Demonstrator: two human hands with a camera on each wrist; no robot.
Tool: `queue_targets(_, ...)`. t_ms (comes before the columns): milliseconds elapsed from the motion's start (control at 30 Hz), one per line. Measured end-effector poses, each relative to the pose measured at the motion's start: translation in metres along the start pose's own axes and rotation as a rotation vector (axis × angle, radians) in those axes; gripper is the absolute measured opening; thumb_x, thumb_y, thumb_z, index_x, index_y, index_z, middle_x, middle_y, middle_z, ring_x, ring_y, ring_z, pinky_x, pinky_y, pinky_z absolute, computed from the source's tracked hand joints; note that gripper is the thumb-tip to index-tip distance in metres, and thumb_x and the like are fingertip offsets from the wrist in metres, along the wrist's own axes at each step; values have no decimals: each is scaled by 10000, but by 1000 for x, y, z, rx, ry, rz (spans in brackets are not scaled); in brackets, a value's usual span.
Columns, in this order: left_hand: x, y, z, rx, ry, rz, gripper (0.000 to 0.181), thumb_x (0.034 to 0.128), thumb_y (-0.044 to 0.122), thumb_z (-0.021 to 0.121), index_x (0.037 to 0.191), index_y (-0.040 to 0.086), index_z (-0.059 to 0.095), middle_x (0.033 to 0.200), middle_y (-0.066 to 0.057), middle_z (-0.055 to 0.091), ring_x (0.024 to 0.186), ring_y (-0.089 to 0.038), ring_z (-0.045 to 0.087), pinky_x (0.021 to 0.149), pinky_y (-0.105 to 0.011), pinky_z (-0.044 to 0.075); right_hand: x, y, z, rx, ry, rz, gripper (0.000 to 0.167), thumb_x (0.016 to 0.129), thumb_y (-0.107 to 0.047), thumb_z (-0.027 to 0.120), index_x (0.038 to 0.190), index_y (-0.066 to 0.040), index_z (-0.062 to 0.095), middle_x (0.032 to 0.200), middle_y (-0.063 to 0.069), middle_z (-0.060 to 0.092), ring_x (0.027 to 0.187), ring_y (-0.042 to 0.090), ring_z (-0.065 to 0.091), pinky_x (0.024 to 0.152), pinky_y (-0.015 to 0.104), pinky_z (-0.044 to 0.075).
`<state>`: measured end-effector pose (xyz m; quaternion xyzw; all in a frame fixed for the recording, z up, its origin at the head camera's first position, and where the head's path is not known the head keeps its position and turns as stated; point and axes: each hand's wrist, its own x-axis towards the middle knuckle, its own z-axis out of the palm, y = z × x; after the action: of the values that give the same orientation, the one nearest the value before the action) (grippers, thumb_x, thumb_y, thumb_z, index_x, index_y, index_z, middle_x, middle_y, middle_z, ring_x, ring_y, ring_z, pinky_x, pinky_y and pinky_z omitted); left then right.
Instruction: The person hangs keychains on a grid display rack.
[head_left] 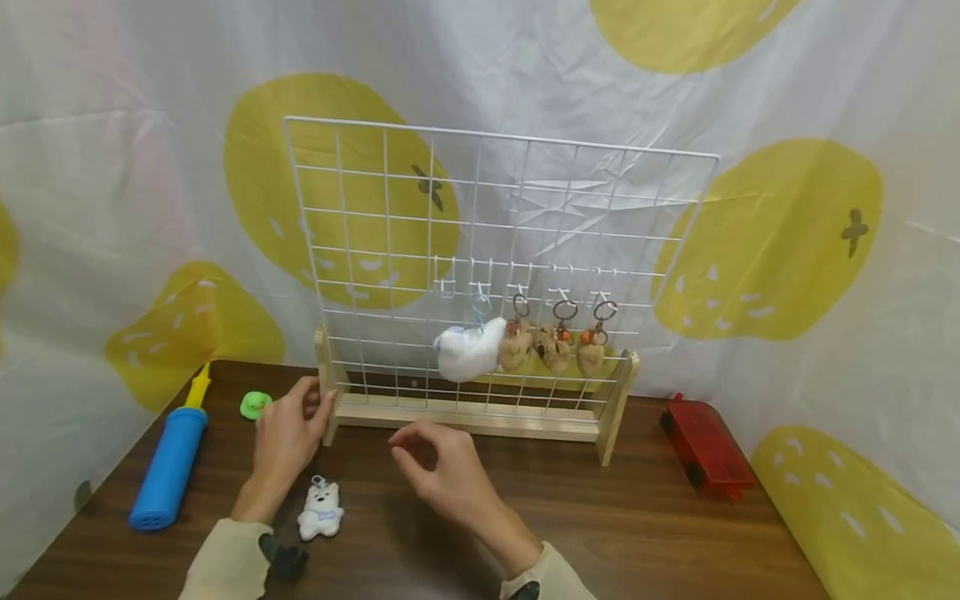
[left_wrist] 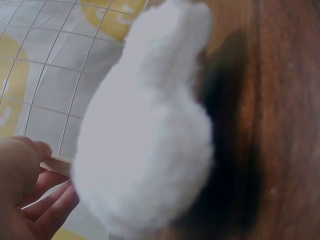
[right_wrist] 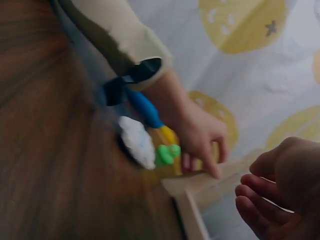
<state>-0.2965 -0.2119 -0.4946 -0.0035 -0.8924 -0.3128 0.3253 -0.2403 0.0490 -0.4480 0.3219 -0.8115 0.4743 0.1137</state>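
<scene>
My left hand point(head_left: 288, 429) pinches the left wooden post point(head_left: 328, 396) of a white wire grid rack point(head_left: 465, 417) between thumb and fingers. In front of the rack's base my right hand point(head_left: 444, 467) hovers with loosely curled fingers and holds nothing. On the grid, a white plush keychain point(head_left: 467, 354) hangs from a hook, left of a brown plush keychain point(head_left: 514, 348) and two similar ones. Another white plush bear keychain point(head_left: 321, 510) lies face up on the table, between my forearms; it looms large and blurred in the left wrist view.
At the left lie a blue pump point(head_left: 171, 467) with a yellow nozzle and a small green duck point(head_left: 256, 405). A translucent red case point(head_left: 707, 446) sits at the right. One hook point(head_left: 444, 287) on the grid carries no keychain. A patterned curtain point(head_left: 525, 67) stands behind the rack.
</scene>
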Motion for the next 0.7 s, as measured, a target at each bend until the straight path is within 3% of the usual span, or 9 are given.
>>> queue_targets(133,0,1,-1,5,-10,4,245,1027,242,757,1190,61,733,996,-152,843,863,-348,825,796,-622,570,3,4,20,-16,-148,48,122,1010,-96,743,1121,-83,790,1018,19,820,861,-20,709,774,171,602)
queue_targets(300,2,1,-4,-2,-44,-14,251,1028,229,754,1200,48,726,1020,-175,838,886,-362,830,818,-622,589,13,4,41,-126,-318,-3,167,1033,-143,727,1172,-88,801,1106,-8,825,965,-35,720,825,147,586)
queue_targets(500,4,1,-7,-37,-88,-36,295,1044,241,743,1250,31,724,1063,-198,831,923,-368,832,847,-608,615,20,5,63,-215,-392,-27,191,1047,-140,690,1196,-111,807,1156,-22,824,1013,-50,699,858,94,524)
queue_targets(700,6,-1,-9,-71,-105,-50,343,1042,287,750,1269,29,731,1082,-201,828,937,-371,832,846,-593,627,22,8,76,-271,-428,-69,276,1062,-47,580,1231,-89,795,1210,6,817,1098,5,720,932,123,538)
